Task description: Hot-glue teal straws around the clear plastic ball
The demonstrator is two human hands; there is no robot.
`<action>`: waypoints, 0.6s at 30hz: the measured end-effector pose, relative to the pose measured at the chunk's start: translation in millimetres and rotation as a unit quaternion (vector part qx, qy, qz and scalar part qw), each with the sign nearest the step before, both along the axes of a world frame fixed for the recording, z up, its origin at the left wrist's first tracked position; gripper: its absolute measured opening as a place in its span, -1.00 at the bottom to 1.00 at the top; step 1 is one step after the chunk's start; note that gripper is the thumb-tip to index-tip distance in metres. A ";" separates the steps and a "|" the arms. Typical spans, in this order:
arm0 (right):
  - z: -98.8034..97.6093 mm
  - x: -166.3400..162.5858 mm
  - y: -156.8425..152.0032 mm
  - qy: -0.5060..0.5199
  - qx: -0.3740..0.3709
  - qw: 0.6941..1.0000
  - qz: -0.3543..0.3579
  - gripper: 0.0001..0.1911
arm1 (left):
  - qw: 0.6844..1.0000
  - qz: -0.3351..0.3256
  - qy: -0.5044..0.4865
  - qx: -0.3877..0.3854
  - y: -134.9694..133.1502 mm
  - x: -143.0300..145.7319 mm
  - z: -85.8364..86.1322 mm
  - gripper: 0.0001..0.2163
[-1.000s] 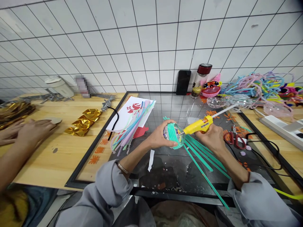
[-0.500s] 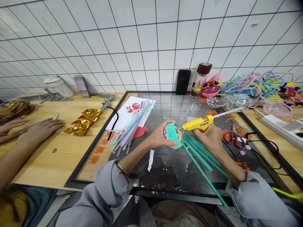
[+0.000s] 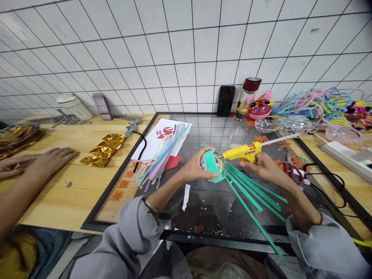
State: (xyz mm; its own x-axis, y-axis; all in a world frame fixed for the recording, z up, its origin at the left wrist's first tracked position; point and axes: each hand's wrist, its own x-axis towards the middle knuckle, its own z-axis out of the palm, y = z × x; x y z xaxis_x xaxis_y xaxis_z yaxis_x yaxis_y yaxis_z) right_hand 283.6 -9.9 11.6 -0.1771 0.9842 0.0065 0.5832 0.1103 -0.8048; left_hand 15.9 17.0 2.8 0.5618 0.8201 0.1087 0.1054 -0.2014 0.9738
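Observation:
My left hand (image 3: 195, 167) is closed around a clear plastic ball (image 3: 223, 168) partly wrapped in green strips (image 3: 211, 164), with colourful bits showing inside. In my right hand (image 3: 263, 166) is a yellow glue gun (image 3: 241, 152), a glue stick poking out of its back. Its nozzle points left and meets the ball near the edge of the wrap; whether glue is coming out I cannot tell. Several long green pipe cleaners (image 3: 252, 193) fan out below and to the right of the ball, over the dark glass board.
Pastel pipe cleaners (image 3: 162, 155) lie on white paper (image 3: 155, 130) to the left. Scissors (image 3: 292, 170) and black cables sit right, near a power strip (image 3: 348, 159). A phone (image 3: 226, 100) and glass bottle (image 3: 247, 99) stand behind. A co-worker's hands (image 3: 55, 159) rest beside gold foil (image 3: 104, 149).
My right hand has shifted slightly to the right at the glue gun's handle, its forearm swinging outward. The ball and my left hand stay almost in place.

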 end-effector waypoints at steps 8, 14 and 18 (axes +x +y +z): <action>11.6 4.9 -3.5 0.026 -0.036 0.998 0.051 -0.48 | 1.000 -0.005 -0.001 -0.005 -0.8 0.6 -0.9 -0.24; 6.2 8.7 -5.1 0.035 -0.062 0.996 0.055 -0.52 | 1.000 -0.009 -0.005 -0.001 0.3 -0.1 -2.9 -0.24; 3.7 4.3 -4.8 0.060 -0.042 0.996 0.042 -0.53 | 1.000 -0.004 0.002 0.002 -0.1 0.5 -2.1 -0.24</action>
State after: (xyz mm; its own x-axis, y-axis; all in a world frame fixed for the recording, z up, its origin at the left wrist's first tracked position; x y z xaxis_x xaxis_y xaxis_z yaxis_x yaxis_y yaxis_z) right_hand 288.0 -14.7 15.3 -0.2621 0.9638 -0.0485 0.4745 0.0850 -0.8761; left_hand 16.4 17.0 0.7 0.5693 0.8148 0.1098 0.1067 -0.2056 0.9728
